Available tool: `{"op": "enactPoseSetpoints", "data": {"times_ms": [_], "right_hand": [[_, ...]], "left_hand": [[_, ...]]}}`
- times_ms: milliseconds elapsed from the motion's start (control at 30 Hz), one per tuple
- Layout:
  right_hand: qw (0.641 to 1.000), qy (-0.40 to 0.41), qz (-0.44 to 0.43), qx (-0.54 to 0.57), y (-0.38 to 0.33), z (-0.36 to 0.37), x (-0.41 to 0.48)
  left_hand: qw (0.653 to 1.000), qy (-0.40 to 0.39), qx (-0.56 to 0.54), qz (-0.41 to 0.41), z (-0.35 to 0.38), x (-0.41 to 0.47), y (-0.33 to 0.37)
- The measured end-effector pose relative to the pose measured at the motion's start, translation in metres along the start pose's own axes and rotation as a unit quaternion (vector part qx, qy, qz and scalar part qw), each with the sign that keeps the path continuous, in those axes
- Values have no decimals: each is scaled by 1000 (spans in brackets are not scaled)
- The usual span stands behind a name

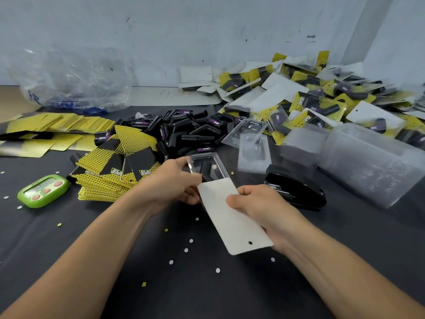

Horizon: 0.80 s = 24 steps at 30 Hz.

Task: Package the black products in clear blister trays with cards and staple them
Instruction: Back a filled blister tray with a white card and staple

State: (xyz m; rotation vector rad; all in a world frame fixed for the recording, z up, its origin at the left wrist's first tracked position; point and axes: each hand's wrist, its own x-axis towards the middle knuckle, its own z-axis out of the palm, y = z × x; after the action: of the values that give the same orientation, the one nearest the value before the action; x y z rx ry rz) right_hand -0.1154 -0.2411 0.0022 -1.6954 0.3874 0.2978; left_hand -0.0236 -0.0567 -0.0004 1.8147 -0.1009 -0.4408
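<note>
Item: clear plastic blister tray (207, 160) w/ black angled product (205, 168) inside, held over dark tabletop (207, 295), centre.
L hand (170, 183): fingers curled round tray's near-left edge.
R hand (259, 208): thumb & fingers pinched white rectangular card (232, 224), punched hole at near end; far end met tray.
Nearby: black stapler (296, 189) lay just right; pile of loose black products (184, 130) behind; yellow-and-black printed cards (110, 178) left; green timer (43, 191) far left.
</note>
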Motion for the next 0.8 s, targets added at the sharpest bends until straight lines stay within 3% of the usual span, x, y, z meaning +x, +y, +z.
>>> {"op": "enactPoseSetpoints", "data": {"times_ms": [133,433,600,667,800], "right_hand": [[1000,22,2,13,-2,1,5],[978,108,-71,-166,-1,13,12],[972,144,-70,-170,-6,10,16],[985,114,-67,-111,-6,6,18],[995,-55,-79,-25,0,-5,18]], "left_hand": [[999,-31,-21,0,-6,1,-1],[993,-46,102,30,1,0,-6],[994,-78,32,74,-4,-1,0],[993,-79,15,82,-5,-2,2],[997,-25,0,76,-8,0,2]]}}
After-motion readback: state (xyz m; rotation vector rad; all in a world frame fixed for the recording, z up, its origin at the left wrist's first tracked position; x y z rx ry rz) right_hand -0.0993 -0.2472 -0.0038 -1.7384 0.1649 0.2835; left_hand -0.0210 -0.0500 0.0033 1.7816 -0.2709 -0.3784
